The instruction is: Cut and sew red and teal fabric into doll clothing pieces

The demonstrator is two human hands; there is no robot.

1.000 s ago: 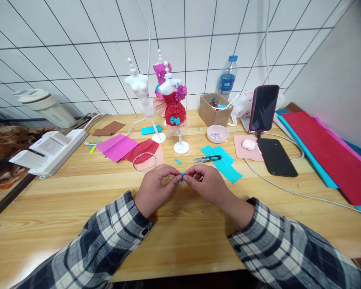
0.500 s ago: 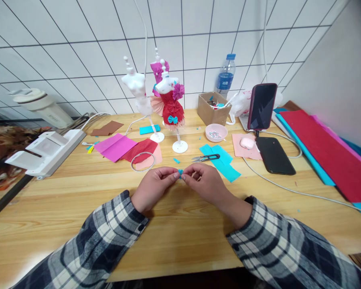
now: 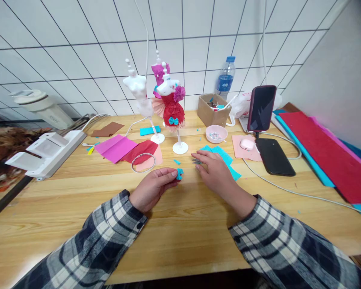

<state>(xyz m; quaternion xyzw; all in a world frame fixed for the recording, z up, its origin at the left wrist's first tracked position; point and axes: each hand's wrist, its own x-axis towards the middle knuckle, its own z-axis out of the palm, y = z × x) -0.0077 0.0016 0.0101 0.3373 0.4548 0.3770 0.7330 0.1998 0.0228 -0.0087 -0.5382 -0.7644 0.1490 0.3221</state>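
Pinched between the thumb and fingers of my left hand (image 3: 153, 188) is a small turquoise crepe paper bow (image 3: 179, 173), just above the table. My right hand (image 3: 219, 176) hovers over the thread snips (image 3: 196, 161), fingers apart. Only the metal tips of the snips show; the rest is under the hand, and whether it touches them is hidden. Turquoise paper pieces (image 3: 224, 154) lie beneath and behind that hand. Beyond the hands stands a mini dress form (image 3: 173, 105) in red crepe paper, with a matching turquoise bow at its front.
Behind are a bare white dress form (image 3: 138, 90), a pink bowl of beads (image 3: 216, 139), a cardboard box (image 3: 213, 114) and a water bottle (image 3: 225, 78). Phones (image 3: 275, 156), a cable and stacked coloured paper (image 3: 327, 152) lie right. A power strip (image 3: 57, 154) and paper sheets lie left.
My right hand has let go of the bow and moved right, over the thread snips, with its fingers spreading. My left hand keeps the bow, which now faces outward.
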